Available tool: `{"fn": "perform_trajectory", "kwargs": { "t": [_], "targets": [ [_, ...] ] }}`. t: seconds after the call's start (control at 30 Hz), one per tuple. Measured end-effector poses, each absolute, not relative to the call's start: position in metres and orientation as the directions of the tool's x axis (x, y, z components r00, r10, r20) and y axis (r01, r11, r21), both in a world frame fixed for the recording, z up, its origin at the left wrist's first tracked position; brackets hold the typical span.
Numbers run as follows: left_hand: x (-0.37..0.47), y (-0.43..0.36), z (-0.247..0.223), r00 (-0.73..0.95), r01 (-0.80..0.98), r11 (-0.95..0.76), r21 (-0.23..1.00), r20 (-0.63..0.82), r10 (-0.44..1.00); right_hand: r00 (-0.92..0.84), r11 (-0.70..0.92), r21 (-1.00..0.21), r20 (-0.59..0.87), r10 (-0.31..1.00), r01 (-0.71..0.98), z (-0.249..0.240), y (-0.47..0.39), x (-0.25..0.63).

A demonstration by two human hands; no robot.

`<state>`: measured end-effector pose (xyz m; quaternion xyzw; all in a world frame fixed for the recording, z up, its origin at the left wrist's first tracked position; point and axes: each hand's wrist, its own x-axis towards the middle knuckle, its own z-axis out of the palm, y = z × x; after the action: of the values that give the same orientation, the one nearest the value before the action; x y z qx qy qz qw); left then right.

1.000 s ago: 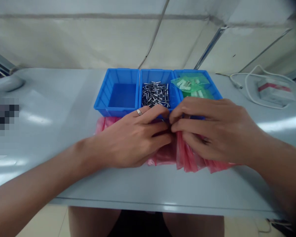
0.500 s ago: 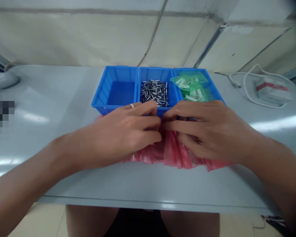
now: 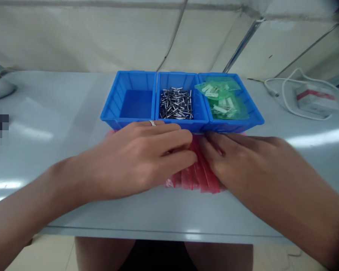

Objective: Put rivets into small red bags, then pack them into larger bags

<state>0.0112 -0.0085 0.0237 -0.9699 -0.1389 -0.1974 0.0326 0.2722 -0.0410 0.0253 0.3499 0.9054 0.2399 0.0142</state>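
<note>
Pink plastic bags [image 3: 207,177] lie in a row on the table, just in front of the blue bins. My left hand [image 3: 147,154], with a ring on one finger, rests on the bags with its fingers curled and pressed together; what is under the fingertips is hidden. On the right part of the bags lies my right hand [image 3: 243,158], back up, its fingertips down among the pink plastic and mostly hidden. Short metal pins [image 3: 176,103] fill part of the middle bin [image 3: 202,109], behind my hands.
An empty blue bin [image 3: 137,105] is at the left, and green bags with white parts [image 3: 223,101] lie in the right bin [image 3: 250,107]. A white cable [image 3: 284,94] and a white-and-red box [image 3: 316,99] sit at the back right.
My right hand has turned and lowered onto the bags, uncovering the front of the right bin. My left hand has shifted slightly right over the pink plastic.
</note>
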Motion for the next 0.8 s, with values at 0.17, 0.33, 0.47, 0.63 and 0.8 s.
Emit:
{"fn": "perform_trajectory", "kwargs": {
  "t": [0.17, 0.33, 0.47, 0.63, 0.8],
  "targets": [
    [0.017, -0.01, 0.014, 0.903, 0.312, -0.95, -0.02, 0.318, 0.29, -0.779, 0.669, 0.422, 0.176, 0.601, 0.612, 0.012, -0.038, 0.268],
    [0.019, -0.011, 0.008, 0.906, 0.309, -0.951, -0.034, 0.315, 0.283, -0.706, 0.547, 0.479, 0.264, 0.657, 0.687, 0.016, -0.04, 0.267],
    [0.017, -0.011, 0.009, 0.912, 0.312, -0.95, -0.017, 0.286, 0.294, -0.663, 0.52, 0.452, 0.25, 0.706, 0.725, 0.013, -0.044, 0.263],
    [0.017, -0.01, 0.01, 0.916, 0.302, -0.953, -0.023, 0.284, 0.284, -0.692, 0.545, 0.485, 0.192, 0.696, 0.684, 0.006, -0.039, 0.262],
    [0.017, -0.007, 0.009, 0.9, 0.287, -0.957, -0.036, 0.353, 0.257, -0.696, 0.525, 0.494, 0.265, 0.668, 0.693, 0.009, -0.041, 0.26]
  ]
}}
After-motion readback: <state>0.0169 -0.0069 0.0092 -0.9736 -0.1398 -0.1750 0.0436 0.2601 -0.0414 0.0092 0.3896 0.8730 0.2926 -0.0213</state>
